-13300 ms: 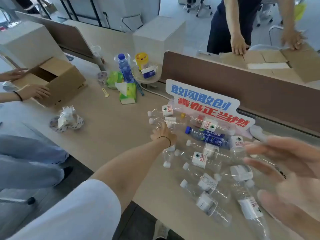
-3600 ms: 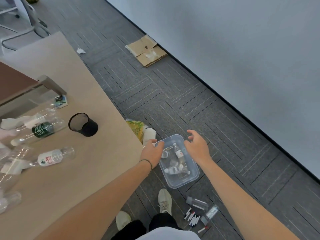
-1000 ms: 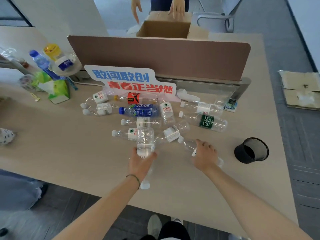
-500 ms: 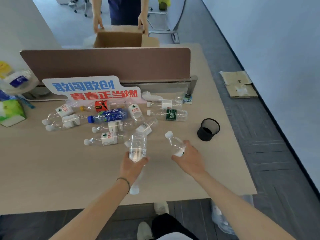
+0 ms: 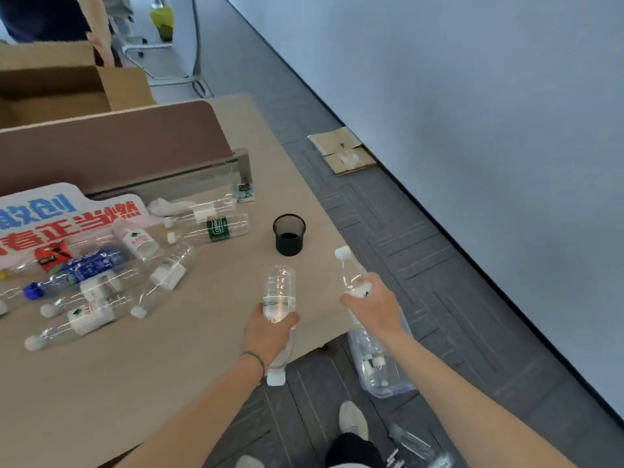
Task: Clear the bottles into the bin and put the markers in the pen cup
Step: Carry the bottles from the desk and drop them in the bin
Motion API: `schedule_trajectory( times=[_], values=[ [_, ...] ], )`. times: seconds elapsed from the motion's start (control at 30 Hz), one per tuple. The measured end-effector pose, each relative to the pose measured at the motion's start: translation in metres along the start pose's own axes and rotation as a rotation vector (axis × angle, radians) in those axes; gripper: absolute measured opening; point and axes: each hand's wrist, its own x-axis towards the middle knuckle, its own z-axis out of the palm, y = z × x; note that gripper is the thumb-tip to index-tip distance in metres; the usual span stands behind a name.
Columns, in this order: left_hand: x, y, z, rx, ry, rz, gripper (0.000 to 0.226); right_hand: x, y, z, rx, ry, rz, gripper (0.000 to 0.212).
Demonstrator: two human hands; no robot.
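Note:
My left hand (image 5: 268, 332) grips a clear plastic bottle (image 5: 279, 292), cap end pointing down past the table's front edge. My right hand (image 5: 371, 305) holds a second clear bottle (image 5: 349, 271) with its white cap up, just off the table's right edge. Below my right forearm a clear plastic bin (image 5: 381, 366) sits on the floor with bottles inside. The black mesh pen cup (image 5: 289, 234) stands on the table near its right edge. Several more empty bottles (image 5: 101, 282) lie on the table at the left. No markers are clearly visible; something small lies on the floor at the bottom edge.
A brown desk divider (image 5: 111, 143) and a blue-and-red sign (image 5: 67, 214) back the table. An open cardboard box (image 5: 60, 86) stands beyond, with another person's hand on it. Flattened cardboard (image 5: 344, 152) lies on the grey carpet by the wall. My shoes (image 5: 353, 418) are below.
Both hands, each with a bottle, have moved right toward the table's right edge. The view has swung right, and the bin on the floor shows more fully.

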Motion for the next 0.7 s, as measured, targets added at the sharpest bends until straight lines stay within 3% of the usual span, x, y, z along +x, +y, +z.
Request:
schedule_trajectory(
  times=[0.2, 0.4, 0.7],
  values=[
    [-0.003, 0.026, 0.097, 0.095, -0.062, 0.017, 0.039, 0.037, 0.075, -0.071, 0.090, 0.050, 0.088, 0.053],
    [-0.002, 0.047, 0.199, 0.159, -0.086, -0.021, 0.037, 0.082, 0.159, -0.131, 0.031, -0.003, 0.172, 0.050],
    [0.010, 0.050, 0.311, 0.199, -0.149, -0.143, 0.043, 0.154, 0.240, -0.151, -0.031, -0.151, 0.284, 0.060]
  ],
)
